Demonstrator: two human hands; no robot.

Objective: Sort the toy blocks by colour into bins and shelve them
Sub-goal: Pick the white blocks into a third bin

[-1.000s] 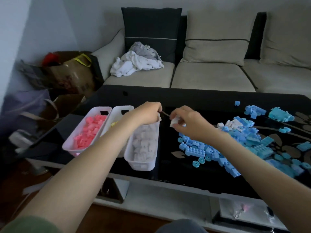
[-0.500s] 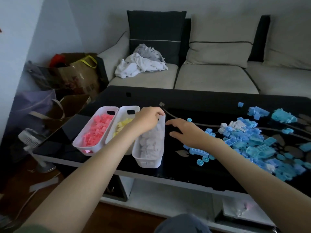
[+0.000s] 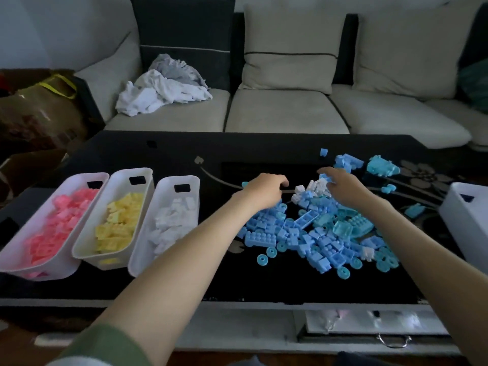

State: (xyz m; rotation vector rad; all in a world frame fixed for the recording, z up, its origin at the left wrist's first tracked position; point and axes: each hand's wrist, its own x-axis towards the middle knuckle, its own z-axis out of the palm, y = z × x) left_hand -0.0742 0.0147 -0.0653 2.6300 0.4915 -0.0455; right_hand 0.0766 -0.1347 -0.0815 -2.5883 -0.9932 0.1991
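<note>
Three white bins stand side by side at the table's left: one with pink blocks (image 3: 60, 223), one with yellow blocks (image 3: 118, 223), one with white blocks (image 3: 171, 223). A heap of blue blocks (image 3: 317, 236) covers the table's middle right, with a small cluster of white blocks (image 3: 313, 187) at its far edge. My left hand (image 3: 264, 190) hovers just left of that cluster, fingers loosely curled and holding nothing I can see. My right hand (image 3: 343, 186) reaches over the cluster from the right, fingers stretched above it.
A fourth white bin (image 3: 464, 215) stands at the table's right edge. Loose blue pieces (image 3: 380, 167) lie further back. The black glass table (image 3: 184, 281) fronts a beige sofa (image 3: 285, 112) with crumpled cloths (image 3: 163, 88). Bags (image 3: 39, 112) are piled at the left.
My left hand left the white-block bin and moved right to the pile. My right hand moved right and further back to the white cluster. The view turned to the right.
</note>
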